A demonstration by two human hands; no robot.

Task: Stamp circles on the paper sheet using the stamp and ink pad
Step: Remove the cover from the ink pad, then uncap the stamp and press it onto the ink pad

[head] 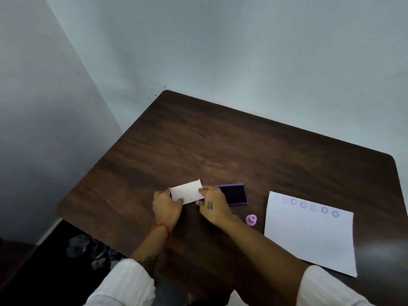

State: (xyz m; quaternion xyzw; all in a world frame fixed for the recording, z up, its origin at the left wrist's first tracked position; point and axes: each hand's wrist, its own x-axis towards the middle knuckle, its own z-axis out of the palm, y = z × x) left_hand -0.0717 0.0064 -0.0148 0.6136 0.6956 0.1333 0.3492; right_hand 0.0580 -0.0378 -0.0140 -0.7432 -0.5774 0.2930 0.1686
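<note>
Stamp (251, 219): pink, upright on the table (242, 140), just right of your right hand (213, 206) and between it and the paper sheet (309, 235).
Ink pad (235, 193): open, directly beyond that hand.
White lid (187, 192): pinched at both ends, your left hand (166, 208) on the other.
Nearer hand for stamp: your right, once freed.
Sheet: one row of circles along its far edge.

— Ink pad? 
— Purple ink pad (234, 193), open, flat on desk (242, 151). 
— Stamp, sheet? 
— Pink stamp (251, 219) just beside white paper sheet (309, 239); seven faint purple circles (303, 204) along its far edge.
</note>
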